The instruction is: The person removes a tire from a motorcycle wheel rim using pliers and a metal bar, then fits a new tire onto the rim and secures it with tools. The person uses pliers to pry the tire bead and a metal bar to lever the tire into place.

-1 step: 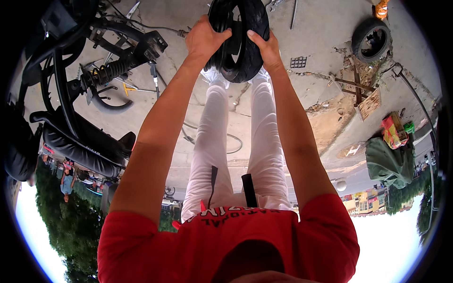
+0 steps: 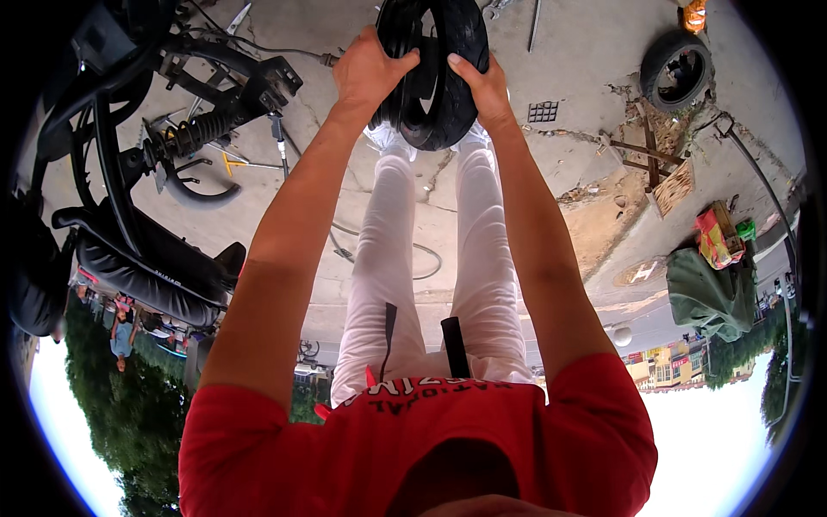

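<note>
A black tyre (image 2: 461,39) stands upright at the top middle, above my white shoes, with a dark wheel rim (image 2: 398,21) against its left side. A gap shows between the two, so the tyre sits at least partly off the rim. My left hand (image 2: 368,71) is closed on the rim's side, its thumb pointing inward. On the other side my right hand (image 2: 485,89) grips the tyre, thumb over the near edge and fingers behind its tread. The far part of wheel and tyre is cut off by the picture's top.
A partly dismantled scooter with a spring shock absorber (image 2: 196,131) and black seat (image 2: 142,267) stands at left. A yellow-handled tool (image 2: 231,164) and an air hose (image 2: 426,258) lie on the concrete. To the right are another tyre (image 2: 676,71), a drain grate (image 2: 543,111), broken wood (image 2: 655,159) and a green cover (image 2: 711,297).
</note>
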A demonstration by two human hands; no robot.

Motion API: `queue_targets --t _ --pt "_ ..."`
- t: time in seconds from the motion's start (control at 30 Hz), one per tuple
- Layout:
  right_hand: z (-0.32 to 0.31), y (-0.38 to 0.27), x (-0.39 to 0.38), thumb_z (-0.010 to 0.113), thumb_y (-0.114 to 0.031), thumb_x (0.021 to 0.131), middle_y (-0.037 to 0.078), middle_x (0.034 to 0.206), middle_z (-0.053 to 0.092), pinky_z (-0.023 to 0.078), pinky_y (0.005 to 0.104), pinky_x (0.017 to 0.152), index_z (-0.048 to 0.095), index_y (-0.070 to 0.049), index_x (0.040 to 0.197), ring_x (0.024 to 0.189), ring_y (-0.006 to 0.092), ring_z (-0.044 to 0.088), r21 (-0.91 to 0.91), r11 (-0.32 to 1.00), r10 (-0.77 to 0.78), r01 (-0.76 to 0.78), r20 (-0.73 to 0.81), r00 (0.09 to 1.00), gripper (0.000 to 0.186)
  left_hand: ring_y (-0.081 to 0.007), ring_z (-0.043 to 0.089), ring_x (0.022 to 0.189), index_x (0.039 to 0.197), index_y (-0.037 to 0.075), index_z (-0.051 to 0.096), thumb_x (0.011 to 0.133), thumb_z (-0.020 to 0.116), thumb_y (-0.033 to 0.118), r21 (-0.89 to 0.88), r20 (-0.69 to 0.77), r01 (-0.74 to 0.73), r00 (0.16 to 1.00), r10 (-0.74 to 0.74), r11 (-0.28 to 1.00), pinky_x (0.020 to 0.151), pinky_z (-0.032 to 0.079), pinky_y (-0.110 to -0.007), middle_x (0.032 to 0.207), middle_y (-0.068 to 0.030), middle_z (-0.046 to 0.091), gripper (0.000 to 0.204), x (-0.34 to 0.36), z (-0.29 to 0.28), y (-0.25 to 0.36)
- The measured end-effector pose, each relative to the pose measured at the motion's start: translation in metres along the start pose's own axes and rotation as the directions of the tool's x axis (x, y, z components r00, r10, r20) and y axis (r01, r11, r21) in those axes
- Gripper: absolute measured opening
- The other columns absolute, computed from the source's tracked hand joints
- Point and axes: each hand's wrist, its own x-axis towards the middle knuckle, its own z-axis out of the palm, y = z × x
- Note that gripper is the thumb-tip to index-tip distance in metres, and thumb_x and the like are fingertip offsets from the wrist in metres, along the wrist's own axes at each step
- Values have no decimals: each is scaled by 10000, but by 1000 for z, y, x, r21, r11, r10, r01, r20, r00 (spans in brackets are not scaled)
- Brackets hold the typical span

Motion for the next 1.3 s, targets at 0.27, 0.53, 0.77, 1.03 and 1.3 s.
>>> queue_targets --t 0.27,0.53,0.77,1.03,1.3 --pt "12 5 -9 789 -272 753 133 1124 628 486 310 888 509 50 1258 998 205 615 -4 999 -39 39 -36 999 661 -365 599 1009 1101 -15 623 819 699 398 -261 -367 -286 913 179 922 880 456 -457 1055 -217 628 506 4 33 -32" --pt "25 3 -19 762 -215 790 117 1081 627 489 288 867 461 32 1272 967 187 606 203 977 76 -66 -41 996 619 -400 636 928 1134 33 629 869 605 212 -453 -178 -140 982 65 880 817 507 -414 1024 -235 655 321 21 50 -14" --pt "47 -1 -23 773 -220 785 111 1108 610 479 287 862 462 34 1259 979 166 586 97 993 84 -72 -126 988 621 -439 618 893 1065 19 620 855 596 204 -362 -210 -137 976 63 922 786 510 -472 976 -242 646 280 30 49 -15" --pt "55 -3 -13 754 -191 799 109 1113 606 469 286 866 465 29 1267 971 166 577 150 988 66 -44 -148 987 592 -444 611 897 1022 6 531 891 569 215 -176 -83 -39 996 25 984 764 513 -493 963 -251 628 249 42 42 -4" --pt "36 3 -19 740 -202 805 104 1125 605 463 284 885 473 39 1271 985 170 574 142 990 52 -21 -218 975 588 -410 574 1012 1011 -22 501 879 578 167 -117 -138 -118 985 101 986 880 482 -472 1094 -230 588 243 37 76 10"
